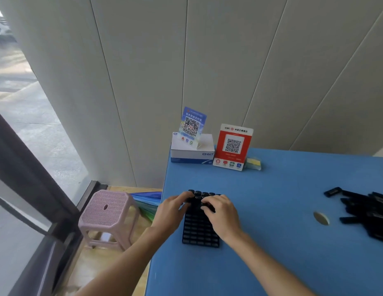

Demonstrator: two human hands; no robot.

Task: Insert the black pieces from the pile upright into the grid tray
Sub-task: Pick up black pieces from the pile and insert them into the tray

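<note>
Head view: both hands at far end of grid tray (200, 231) on blue surface (271, 242). Left hand (172, 210) fingers curled at tray's far left corner, right hand (221, 212) fingers bent over seated pieces (204, 194); cannot tell if holding one. Step, likely: pushing pieces upright into far slots. Near rows empty. Next: reach right to pile (367, 212), well apart, pick one more

We've got the black grid tray (200, 231) lying flat near the table's left edge, a few pieces (204, 194) standing in its far rows. The pile (370, 212) of loose black pieces sits well off to the right.
</note>
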